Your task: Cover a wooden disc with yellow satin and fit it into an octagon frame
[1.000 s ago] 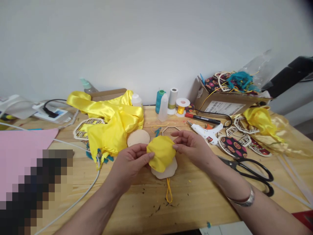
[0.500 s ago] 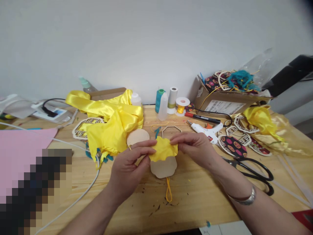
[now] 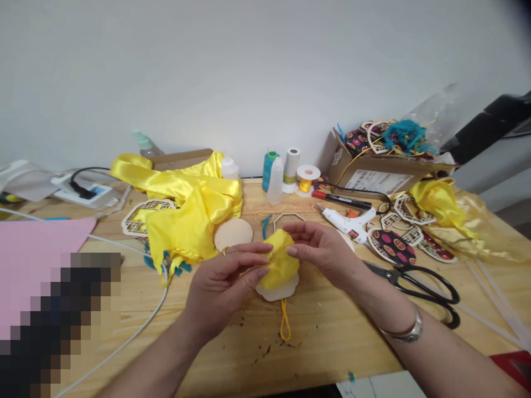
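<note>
Between my hands is a small piece of yellow satin fabric [image 3: 282, 262], its edges uneven and its surface creased. My left hand [image 3: 226, 279] pinches its left edge between thumb and fingers. At the upper right edge, my right hand [image 3: 317, 246] grips it with thumb and fingers. Under the fabric lies a pale scalloped wooden piece [image 3: 279, 292], partly covered, with an orange cord loop [image 3: 285, 323] sticking out toward me. A round wooden disc [image 3: 233, 235] rests just beyond my left hand. Behind the fabric is a thin polygonal wooden frame [image 3: 289, 216], partly hidden.
Yellow satin [image 3: 186, 215] is heaped at left beside a white cable [image 3: 160, 301]. A white glue gun [image 3: 346, 221], a marker [image 3: 342, 199] and black scissors [image 3: 418, 287] lie at right. Thread spools [image 3: 307, 179] and a cardboard box [image 3: 373, 177] stand at the back.
The yellow fabric piece has been turned and reshaped between my fingers, now hanging taller and narrower over the wooden piece. My right hand has shifted slightly left.
</note>
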Available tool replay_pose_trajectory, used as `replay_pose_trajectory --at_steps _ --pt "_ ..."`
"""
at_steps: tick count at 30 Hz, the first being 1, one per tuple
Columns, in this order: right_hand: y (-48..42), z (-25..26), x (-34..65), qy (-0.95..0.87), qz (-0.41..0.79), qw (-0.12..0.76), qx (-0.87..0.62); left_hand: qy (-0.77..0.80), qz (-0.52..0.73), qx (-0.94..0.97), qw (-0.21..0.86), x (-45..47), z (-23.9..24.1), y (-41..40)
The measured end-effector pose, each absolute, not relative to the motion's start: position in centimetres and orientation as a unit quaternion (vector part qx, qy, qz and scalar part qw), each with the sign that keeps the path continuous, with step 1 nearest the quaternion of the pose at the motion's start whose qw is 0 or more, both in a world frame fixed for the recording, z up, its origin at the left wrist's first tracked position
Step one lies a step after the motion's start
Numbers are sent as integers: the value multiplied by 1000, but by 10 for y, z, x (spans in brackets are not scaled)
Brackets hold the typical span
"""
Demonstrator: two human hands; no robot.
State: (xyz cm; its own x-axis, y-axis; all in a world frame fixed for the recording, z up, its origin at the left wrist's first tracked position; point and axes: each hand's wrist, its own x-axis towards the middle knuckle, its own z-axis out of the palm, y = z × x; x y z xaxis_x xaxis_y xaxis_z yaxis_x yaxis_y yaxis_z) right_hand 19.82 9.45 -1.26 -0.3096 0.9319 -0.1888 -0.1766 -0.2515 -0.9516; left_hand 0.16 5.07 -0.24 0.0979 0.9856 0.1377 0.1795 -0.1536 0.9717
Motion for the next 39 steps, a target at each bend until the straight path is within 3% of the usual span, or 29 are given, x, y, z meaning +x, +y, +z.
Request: replay_pose_trajectory --at_steps 4,7,11,18,22,28,39 --pt "92 -11 196 -452 686 378 -427 491 480 562 461 4 -6 53" --pt "91 -10 197 -460 675 367 -445 481 487 488 542 4 -9 56" --pt "92 -10 198 -458 657 398 -448 462 438 384 669 3 -9 60" --pt "91 -14 197 -439 646 456 -427 424 419 304 743 1 -8 61" --pt "90 -13 196 -431 656 448 -427 428 373 320 758 0 -11 61" --pt "90 -10 194 -423 667 425 -442 446 435 286 728 1 -10 63" --pt "91 -11 195 -446 627 404 -495 480 411 313 709 -1 -8 63"
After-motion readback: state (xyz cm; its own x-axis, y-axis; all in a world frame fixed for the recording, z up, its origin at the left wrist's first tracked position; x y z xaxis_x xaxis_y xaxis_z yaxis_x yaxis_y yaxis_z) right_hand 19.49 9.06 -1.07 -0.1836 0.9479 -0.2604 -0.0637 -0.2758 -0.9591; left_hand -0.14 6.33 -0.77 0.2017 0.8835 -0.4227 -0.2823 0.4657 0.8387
